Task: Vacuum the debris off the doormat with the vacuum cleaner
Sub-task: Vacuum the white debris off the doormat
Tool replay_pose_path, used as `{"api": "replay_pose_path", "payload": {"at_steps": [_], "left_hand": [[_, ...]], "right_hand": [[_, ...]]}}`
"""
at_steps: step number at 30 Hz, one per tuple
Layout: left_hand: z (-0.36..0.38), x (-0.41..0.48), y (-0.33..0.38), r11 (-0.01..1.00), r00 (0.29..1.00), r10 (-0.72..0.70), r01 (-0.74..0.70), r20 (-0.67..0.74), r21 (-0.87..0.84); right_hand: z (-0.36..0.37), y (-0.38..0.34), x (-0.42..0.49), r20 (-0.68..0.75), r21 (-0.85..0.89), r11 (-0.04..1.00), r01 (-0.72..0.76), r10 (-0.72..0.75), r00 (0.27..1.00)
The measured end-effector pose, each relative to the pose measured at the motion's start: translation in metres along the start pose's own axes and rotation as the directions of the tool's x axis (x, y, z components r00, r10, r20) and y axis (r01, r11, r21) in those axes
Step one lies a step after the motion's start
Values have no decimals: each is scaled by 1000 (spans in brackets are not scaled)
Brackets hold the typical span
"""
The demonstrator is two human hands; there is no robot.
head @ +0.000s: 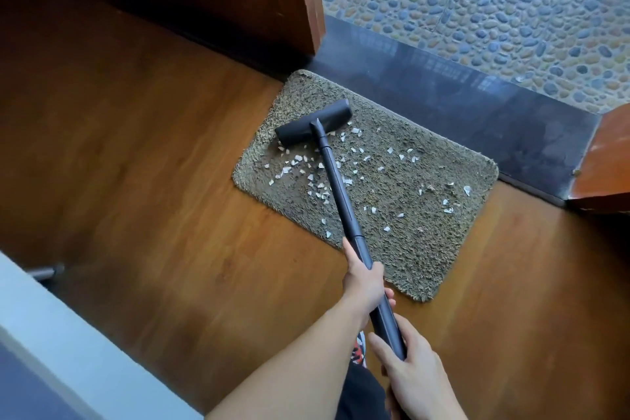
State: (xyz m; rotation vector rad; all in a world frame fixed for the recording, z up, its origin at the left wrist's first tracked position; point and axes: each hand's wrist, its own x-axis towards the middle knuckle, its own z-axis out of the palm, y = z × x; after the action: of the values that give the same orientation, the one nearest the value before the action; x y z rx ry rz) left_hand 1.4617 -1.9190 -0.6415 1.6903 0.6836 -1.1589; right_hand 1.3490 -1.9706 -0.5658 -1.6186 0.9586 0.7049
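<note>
A shaggy olive-brown doormat [402, 201] lies on the wood floor against a dark threshold. Several small white debris flakes [315, 182] are scattered over its left and middle parts. The black vacuum head [308, 126] rests on the mat's far left corner. Its dark wand [341, 194] runs back toward me. My left hand [363, 278] grips the wand partway up. My right hand [414, 372] grips the wand's lower end, nearer my body.
A dark stone threshold [477, 102] borders the mat's far side, with a pebbled floor [494, 3] beyond it. Wooden door-frame posts stand at the left [306, 0] and right [603, 164]. A white furniture edge [68, 334] fills the lower left.
</note>
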Motion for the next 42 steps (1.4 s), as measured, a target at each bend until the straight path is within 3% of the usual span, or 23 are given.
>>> {"api": "replay_pose_path", "payload": {"at_steps": [3,9,27,35,42], "left_hand": [[1,12,21,999,1000,19,-19,13,33],[18,-2,25,994,998,23,-29,57,107],[23,-98,-45,982,989,-76,52,126,183],[-43,-64,-18,972,992,-59,32,111,233],[-100,-20,50,954,988,-29,-17,149,300]], "right_hand": [[-7,-16,7,23,103,995,12,-14,1000],[-25,-19,-8,35,136,991,-11,6,999],[-4,40,-101,4,171,975,-139,141,990],[53,-5,-76,-15,159,978,-132,136,991],[88,-98,-40,-14,287,953,-101,109,994]]}}
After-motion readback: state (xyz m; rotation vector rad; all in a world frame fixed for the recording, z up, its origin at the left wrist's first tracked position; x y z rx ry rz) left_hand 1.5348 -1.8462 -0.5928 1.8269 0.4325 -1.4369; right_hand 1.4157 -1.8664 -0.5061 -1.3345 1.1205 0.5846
